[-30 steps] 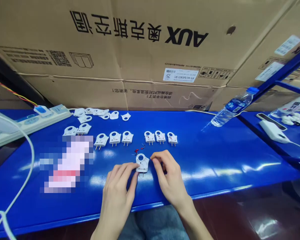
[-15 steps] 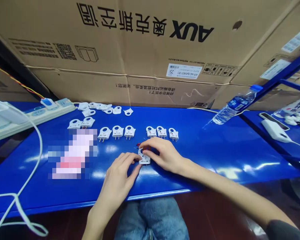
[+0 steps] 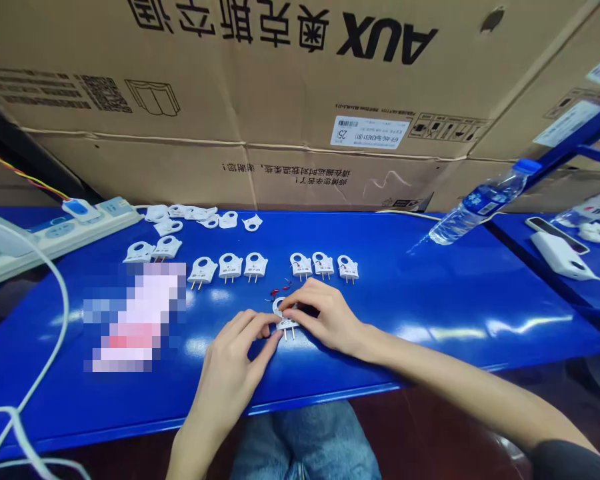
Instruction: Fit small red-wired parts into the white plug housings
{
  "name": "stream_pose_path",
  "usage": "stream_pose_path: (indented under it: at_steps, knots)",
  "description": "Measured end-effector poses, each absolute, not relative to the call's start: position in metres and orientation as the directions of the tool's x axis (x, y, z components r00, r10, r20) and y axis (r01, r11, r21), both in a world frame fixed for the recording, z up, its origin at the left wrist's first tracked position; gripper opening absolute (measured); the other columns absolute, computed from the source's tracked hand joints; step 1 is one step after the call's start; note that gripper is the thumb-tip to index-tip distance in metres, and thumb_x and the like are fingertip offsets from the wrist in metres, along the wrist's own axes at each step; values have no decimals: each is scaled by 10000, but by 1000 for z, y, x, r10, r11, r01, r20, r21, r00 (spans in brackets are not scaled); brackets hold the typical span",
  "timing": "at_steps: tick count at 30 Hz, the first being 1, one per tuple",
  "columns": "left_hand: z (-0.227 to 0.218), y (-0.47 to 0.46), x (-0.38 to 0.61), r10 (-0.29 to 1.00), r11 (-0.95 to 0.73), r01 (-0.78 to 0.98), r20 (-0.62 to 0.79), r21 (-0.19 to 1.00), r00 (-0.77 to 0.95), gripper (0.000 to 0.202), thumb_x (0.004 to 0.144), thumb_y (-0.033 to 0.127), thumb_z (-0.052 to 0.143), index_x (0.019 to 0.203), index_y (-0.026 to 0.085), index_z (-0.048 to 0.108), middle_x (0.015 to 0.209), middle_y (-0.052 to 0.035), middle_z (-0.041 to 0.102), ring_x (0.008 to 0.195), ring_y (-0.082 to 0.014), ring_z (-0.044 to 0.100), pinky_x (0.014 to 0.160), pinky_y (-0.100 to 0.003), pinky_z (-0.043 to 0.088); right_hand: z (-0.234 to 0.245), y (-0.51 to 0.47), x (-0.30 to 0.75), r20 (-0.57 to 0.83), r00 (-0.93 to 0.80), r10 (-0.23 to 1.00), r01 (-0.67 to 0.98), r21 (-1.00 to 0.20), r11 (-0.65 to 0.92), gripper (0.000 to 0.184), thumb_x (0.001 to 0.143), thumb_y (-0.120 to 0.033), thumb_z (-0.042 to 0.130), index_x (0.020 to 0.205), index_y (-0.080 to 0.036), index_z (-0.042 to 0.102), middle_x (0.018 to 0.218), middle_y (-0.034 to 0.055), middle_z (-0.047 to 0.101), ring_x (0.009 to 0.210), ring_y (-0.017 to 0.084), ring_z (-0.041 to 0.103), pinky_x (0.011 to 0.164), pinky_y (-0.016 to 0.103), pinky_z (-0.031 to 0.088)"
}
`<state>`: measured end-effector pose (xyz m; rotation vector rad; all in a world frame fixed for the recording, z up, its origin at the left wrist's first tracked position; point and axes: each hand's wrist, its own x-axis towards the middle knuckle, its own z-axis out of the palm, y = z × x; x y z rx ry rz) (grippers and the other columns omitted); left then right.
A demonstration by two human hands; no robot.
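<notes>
A small white plug shell [image 3: 282,316] with two metal pins lies on the blue bench [image 3: 430,300]. My left hand [image 3: 233,363] touches its left side with the fingertips. My right hand [image 3: 323,317] covers its right side and pinches it from above. A thin red wire [image 3: 279,289] lies just behind the plug. Beyond it stand two short rows of three white plugs each, one row [image 3: 324,265] to the right and one row [image 3: 229,267] to the left.
More white plug parts [image 3: 200,217] are scattered at the back left beside a power strip [image 3: 55,233] with white cables [image 3: 40,373]. A blurred patch [image 3: 133,317] lies left of my hands. A water bottle [image 3: 480,203] lies at the right. Large cardboard boxes [image 3: 280,100] wall the back.
My right hand reached forward to the red wire, then came back onto the plug. The left hand stayed at the plug's left side.
</notes>
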<state>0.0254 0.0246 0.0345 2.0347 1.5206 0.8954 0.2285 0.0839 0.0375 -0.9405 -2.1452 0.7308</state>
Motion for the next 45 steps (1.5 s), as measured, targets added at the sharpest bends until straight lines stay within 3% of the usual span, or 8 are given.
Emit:
stream_pose_path:
  at_steps: [13, 31, 41, 45]
  knots:
    - [32, 24, 25, 946, -322, 697, 254, 640, 203, 189, 1035, 358, 533, 1124, 277, 679, 944, -4, 665, 873, -178, 649, 812, -320, 513, 42, 87, 227, 275, -515, 812, 431, -736, 523, 64, 992, -260, 706, 1015, -259, 765, 962, -18, 794, 927, 169, 680, 873, 316, 542]
    - [31, 24, 25, 949, -311, 706, 251, 636, 192, 199, 1030, 402, 531, 1098, 284, 677, 909, -4, 657, 857, -193, 647, 809, -336, 514, 43, 91, 229, 307, -545, 780, 419, -706, 571, 58, 983, -226, 705, 966, -228, 760, 921, 1, 794, 877, 175, 672, 827, 313, 524]
    - [31, 24, 25, 950, -305, 709, 250, 635, 185, 196, 1021, 424, 541, 1063, 276, 662, 877, 8, 646, 833, -190, 648, 796, -340, 511, 49, 90, 231, 321, -551, 770, 425, -686, 590, 142, 975, -144, 635, 1005, -217, 754, 995, 37, 748, 946, 189, 667, 861, 330, 538]
    - [29, 24, 24, 957, -283, 731, 239, 621, 166, 231, 1019, 437, 544, 1166, 283, 634, 949, -7, 648, 905, -203, 658, 812, -341, 532, 51, 90, 232, 327, -516, 792, 423, -706, 567, 212, 964, -117, 601, 1097, -217, 733, 1053, 52, 714, 943, 181, 678, 856, 330, 553]
